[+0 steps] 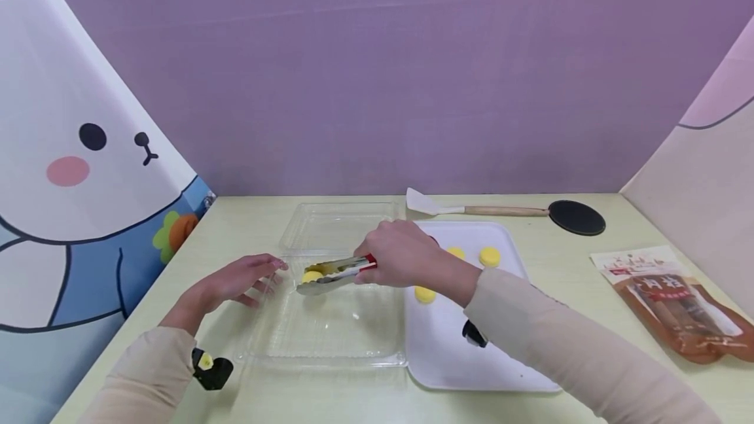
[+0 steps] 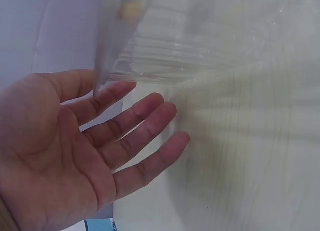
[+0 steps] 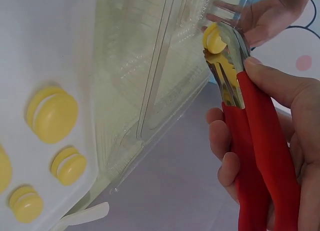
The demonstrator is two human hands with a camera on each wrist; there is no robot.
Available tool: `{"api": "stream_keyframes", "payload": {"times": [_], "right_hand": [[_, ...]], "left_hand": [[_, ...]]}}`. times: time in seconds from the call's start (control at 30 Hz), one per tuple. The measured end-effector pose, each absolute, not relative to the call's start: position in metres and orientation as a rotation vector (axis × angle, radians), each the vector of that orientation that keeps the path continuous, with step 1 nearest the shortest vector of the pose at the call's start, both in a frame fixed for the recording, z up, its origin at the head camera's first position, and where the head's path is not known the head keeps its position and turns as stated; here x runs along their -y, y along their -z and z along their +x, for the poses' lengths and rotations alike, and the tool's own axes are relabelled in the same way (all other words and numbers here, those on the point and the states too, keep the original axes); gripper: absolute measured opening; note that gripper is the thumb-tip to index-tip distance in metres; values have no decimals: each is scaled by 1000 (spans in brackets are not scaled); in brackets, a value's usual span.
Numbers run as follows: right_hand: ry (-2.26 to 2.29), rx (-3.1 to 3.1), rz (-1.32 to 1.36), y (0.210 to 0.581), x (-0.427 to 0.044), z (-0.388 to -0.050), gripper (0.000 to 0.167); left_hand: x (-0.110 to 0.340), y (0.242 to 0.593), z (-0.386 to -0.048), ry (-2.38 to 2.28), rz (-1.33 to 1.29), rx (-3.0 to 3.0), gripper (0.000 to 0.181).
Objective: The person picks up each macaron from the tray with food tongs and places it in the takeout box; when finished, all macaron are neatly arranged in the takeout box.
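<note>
My right hand (image 1: 400, 254) grips metal tongs with red handles (image 3: 260, 156); a yellow macaron (image 3: 214, 39) sits between the tong tips. The tongs (image 1: 330, 273) are over the left part of a clear plastic container (image 1: 330, 326), whose lid (image 1: 341, 218) lies folded back behind it. My left hand (image 1: 238, 283) is at the container's left side, fingers spread and slightly bent. In the left wrist view the thumb and index finger of that hand (image 2: 95, 136) lie at the clear wall (image 2: 150, 66); whether they press on it I cannot tell.
A white tray (image 1: 471, 358) with several yellow macarons (image 1: 489, 256) stands right of the container. Behind it lies a white spatula (image 1: 424, 203) with a wooden handle, near a black round object (image 1: 577, 217). A brown and white food packet (image 1: 671, 300) lies at the far right.
</note>
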State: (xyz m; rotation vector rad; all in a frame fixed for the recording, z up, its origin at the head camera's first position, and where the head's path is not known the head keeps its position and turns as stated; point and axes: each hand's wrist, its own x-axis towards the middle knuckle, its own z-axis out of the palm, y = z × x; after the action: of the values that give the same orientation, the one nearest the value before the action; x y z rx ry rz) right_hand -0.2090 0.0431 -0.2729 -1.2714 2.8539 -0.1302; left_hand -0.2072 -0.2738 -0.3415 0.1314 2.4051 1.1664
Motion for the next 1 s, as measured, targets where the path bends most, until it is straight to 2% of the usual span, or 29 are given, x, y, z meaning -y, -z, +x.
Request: {"api": "stream_keyframes", "payload": {"times": [0.27,0.57,1.0], "right_hand": [[129,-2863,-1273,276,-43,-211,19],[105,-2861,-1290,283,-39,-215,25],[97,-2866,-1288,291,-31,-217,23]], "left_hand": [[271,342,-210,-1224,102,-2397,46],[268,343,-208,-1289,107,-2374,42],[268,345,-207,-1345,119,-2340,45]]}}
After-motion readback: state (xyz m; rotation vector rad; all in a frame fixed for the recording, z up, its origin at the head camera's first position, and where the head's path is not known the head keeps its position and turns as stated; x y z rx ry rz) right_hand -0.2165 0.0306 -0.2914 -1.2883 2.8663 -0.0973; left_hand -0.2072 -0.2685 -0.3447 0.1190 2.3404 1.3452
